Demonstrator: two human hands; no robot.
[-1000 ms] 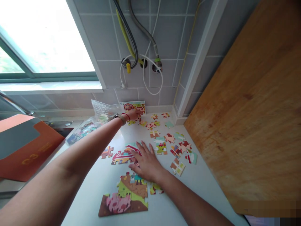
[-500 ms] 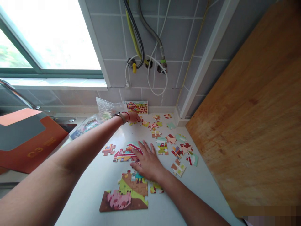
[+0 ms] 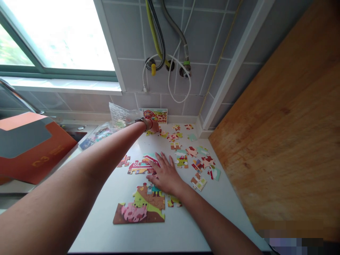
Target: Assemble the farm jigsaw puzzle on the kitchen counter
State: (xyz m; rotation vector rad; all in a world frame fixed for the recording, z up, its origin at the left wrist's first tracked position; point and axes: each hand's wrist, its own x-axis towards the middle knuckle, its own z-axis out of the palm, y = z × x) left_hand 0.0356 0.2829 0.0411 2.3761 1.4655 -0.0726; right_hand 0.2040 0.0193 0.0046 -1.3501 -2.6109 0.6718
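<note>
My left hand (image 3: 155, 126) reaches to the far side of the counter, over loose jigsaw pieces (image 3: 164, 135) in front of a picture card (image 3: 160, 115). Its fingers are mostly hidden behind the wrist and too small to make out. My right hand (image 3: 168, 177) lies with spread fingers, its fingertips on the right end of a joined barn section (image 3: 139, 166). Nearer to me sits a larger joined section with a pink pig (image 3: 135, 212); its upper right part runs beside my right thumb. A yellow-green piece (image 3: 174, 202) is partly covered by my right wrist.
Several loose jigsaw pieces (image 3: 207, 162) lie to the right, before a leaning wooden board (image 3: 278, 141). A clear plastic bag (image 3: 120, 115) and an orange box (image 3: 34, 148) stand to the left. Hoses and a white cable (image 3: 190, 85) hang on the tiled wall.
My left hand has shifted slightly to the right over the far pieces, and its forearm now covers part of the pink piece at left. My right hand stays spread in place. The view has tilted slightly.
</note>
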